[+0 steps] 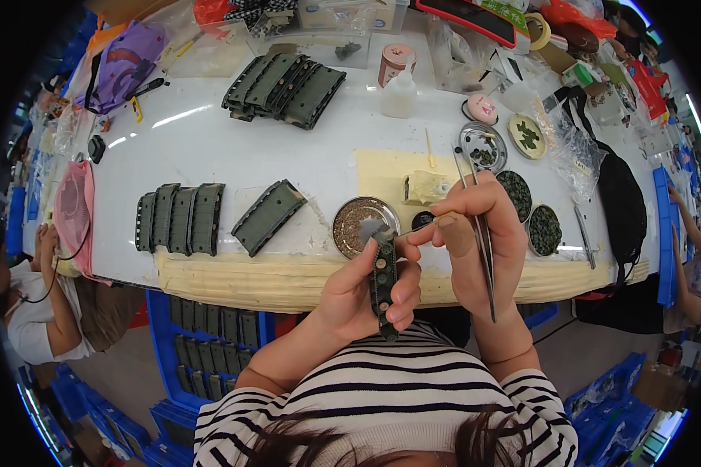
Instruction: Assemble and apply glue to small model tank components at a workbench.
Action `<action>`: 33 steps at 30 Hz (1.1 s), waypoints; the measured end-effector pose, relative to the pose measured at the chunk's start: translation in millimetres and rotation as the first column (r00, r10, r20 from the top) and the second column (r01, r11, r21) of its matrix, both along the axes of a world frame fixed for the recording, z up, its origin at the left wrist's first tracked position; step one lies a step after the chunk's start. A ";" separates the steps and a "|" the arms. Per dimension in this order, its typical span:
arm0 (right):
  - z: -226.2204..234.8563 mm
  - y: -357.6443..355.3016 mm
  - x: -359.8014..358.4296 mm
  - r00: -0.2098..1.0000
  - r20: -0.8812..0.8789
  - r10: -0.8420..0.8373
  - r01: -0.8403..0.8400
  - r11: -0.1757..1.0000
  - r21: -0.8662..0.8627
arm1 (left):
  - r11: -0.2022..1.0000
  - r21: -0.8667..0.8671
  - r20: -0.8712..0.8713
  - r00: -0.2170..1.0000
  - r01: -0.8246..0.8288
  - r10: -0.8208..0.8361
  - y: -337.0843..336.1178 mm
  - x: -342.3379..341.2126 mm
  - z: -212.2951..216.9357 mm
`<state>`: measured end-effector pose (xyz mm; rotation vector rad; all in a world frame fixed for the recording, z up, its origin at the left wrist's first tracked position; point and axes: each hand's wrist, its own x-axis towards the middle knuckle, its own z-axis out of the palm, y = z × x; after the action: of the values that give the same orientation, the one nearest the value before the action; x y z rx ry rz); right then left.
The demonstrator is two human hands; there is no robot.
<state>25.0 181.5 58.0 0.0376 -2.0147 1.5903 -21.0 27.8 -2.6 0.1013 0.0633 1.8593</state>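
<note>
My left hand (343, 300) is closed around a dark green, narrow moulded part (384, 289), held on edge above my lap with small round details facing up. My right hand (487, 233) carries metal tweezers (487, 274), which lie slantwise across its palm and point away from me. The right fingertips pinch together near the upper end of the part; a thin sliver shows there, too small to name. One right finger wears a tan bandage (454, 235). Just beyond the left hand stands a round metal dish (337, 227) of small brownish pieces.
Similar green parts lie in a row (181, 218), singly (269, 218) and in a stack (284, 89). Dishes of small green pieces (545, 231) stand at right, by another pair of tweezers (585, 237). A white squeeze bottle (399, 95) stands behind. A blue crate (160, 335) holds more parts.
</note>
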 end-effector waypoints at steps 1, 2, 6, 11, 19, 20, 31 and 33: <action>0.2 -0.6 -0.1 1.000 0.002 -0.004 0.004 1.000 -0.001 | 1.000 0.000 0.001 1.000 -0.001 0.001 0.0 0.1 -0.3; 0.3 -1.0 -0.3 1.000 0.004 -0.007 0.007 1.000 -0.002 | 1.000 0.000 0.003 1.000 -0.003 0.003 -0.2 0.2 -0.6; -0.9 2.5 0.0 1.000 0.020 -0.005 0.004 0.998 0.064 | 1.000 -0.001 -0.008 1.000 -0.005 0.005 0.0 0.0 -2.6; -0.7 -1.0 0.9 0.999 0.030 0.020 -0.018 0.998 -0.065 | 1.000 0.001 -0.020 1.000 -0.001 0.001 0.8 -1.5 -1.2; -4.7 13.5 3.5 0.968 0.049 -0.246 0.247 0.969 -0.020 | 0.992 0.118 0.046 0.998 -0.045 0.039 -0.3 -3.0 -11.0; -9.1 21.3 4.0 0.950 0.031 -0.310 0.306 0.947 0.096 | 0.990 0.131 0.030 0.998 -0.054 0.051 1.8 -4.2 -8.7; -31.0 40.7 -8.4 0.898 -0.101 -0.429 0.380 0.636 0.671 | 0.878 -0.388 -0.551 0.834 -0.279 0.021 -13.5 -9.4 16.4; -29.6 40.7 -6.5 0.881 -0.174 -0.440 0.439 0.623 0.648 | 0.859 -0.399 -0.646 0.763 -0.322 -0.014 -18.8 -12.9 19.2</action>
<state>18.6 222.1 28.4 -0.1768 -2.2705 0.4960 -33.9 9.0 16.5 0.3767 1.0497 1.8449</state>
